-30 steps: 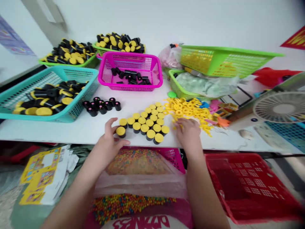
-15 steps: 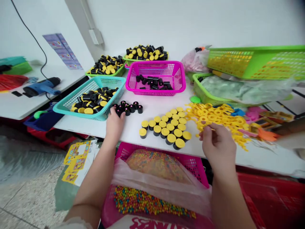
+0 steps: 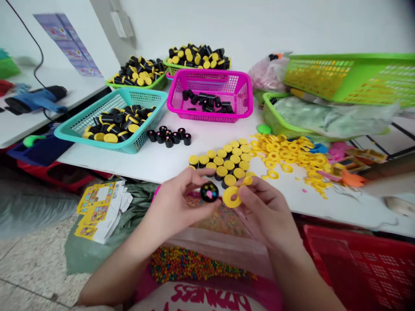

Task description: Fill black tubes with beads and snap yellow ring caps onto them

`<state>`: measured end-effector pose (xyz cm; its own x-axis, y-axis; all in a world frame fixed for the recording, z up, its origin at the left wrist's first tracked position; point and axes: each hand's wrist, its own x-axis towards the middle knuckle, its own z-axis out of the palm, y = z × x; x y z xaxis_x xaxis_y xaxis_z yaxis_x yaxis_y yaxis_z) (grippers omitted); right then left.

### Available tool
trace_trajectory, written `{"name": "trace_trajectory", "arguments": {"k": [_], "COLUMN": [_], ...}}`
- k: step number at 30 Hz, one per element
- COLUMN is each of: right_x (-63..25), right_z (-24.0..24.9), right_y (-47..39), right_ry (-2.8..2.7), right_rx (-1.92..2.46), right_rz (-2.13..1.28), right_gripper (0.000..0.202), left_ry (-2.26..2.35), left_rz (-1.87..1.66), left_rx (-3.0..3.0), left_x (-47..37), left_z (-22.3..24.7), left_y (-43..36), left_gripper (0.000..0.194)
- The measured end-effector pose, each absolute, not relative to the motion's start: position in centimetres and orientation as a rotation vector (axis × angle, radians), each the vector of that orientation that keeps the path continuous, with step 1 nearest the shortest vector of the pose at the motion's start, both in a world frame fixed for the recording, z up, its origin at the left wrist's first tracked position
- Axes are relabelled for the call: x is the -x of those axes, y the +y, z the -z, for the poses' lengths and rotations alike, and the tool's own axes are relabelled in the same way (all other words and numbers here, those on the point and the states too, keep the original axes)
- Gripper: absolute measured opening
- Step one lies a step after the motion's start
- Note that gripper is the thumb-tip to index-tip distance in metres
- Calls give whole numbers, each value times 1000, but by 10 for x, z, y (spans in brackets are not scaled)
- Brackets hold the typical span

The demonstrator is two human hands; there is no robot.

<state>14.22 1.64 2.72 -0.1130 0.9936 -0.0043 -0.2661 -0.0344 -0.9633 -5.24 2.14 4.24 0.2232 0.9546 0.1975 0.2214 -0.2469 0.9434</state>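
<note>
My left hand [image 3: 181,201] pinches a small black cylinder [image 3: 209,192] whose open end faces me, with coloured bits showing inside. Close beside it, my right hand [image 3: 267,207] grips a yellow plastic ring cap [image 3: 231,198] that has a small tab on its upper side. The cylinder and the ring are a little apart. Behind my hands, several yellow-capped cylinders [image 3: 228,165] stand upright in rows on the white table [image 3: 155,166]. Uncapped black cylinders [image 3: 169,140] stand in a group farther left. A loose pile of yellow ring caps [image 3: 288,149] lies to the right.
A turquoise basket [image 3: 129,144] and a magenta basket [image 3: 210,114] hold more cylinders, as do green baskets [image 3: 155,84] behind. Below my hands is a bag of coloured beads [image 3: 194,263]. A blue heat gun [image 3: 37,99] lies far left; a red crate [image 3: 363,263] is at right.
My left hand has taken a black cylinder from the group and brought it to the centre. My right hand has come left from the pile with a yellow ring cap.
</note>
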Motion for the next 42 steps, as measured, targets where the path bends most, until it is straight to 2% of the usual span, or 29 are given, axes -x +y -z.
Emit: {"name": "trace_trajectory", "arguments": {"k": [4, 9, 16, 20, 24, 28, 30, 32, 35, 42], "right_x": [-131, -121, -114, -111, -110, -121, -131, -139, -142, -130], "right_z": [-23, -23, -18, -12, -6, -4, -4, -4, -3, -7], "right_y": [16, 13, 13, 16, 18, 25, 29, 32, 30, 12], "right_ry": [-980, -1001, -1083, -1110, -1148, -1346, -1566, -1775, -1856, -1688], "right_rx": [1000, 945, 996, 1029, 1045, 1014, 860, 628, 481, 696], "right_rz": [-1462, -1353, -1253, -1201, -1127, -922, -796, -706, -651, -704], "right_gripper": [30, 22, 23, 23, 23, 21, 29, 46, 60, 43], "left_ry": [887, 752, 654, 723, 702, 648, 551, 430, 325, 293], "left_rz": [-1077, -1071, -1197, -1188, -1180, -1088, -992, -905, -842, -812], "left_rx": [-1798, -1992, -1939, -1920, -1743, -1428, -1118, -804, -525, -390], "left_x": [46, 42, 30, 26, 22, 20, 18, 13, 7, 3], "left_z": [-31, -12, 8, 13, 16, 11, 4, -6, -18, -22], "left_y": [16, 17, 16, 20, 21, 15, 10, 7, 6, 10], "left_gripper": [33, 40, 34, 23, 20, 28, 33, 36, 36, 32]}}
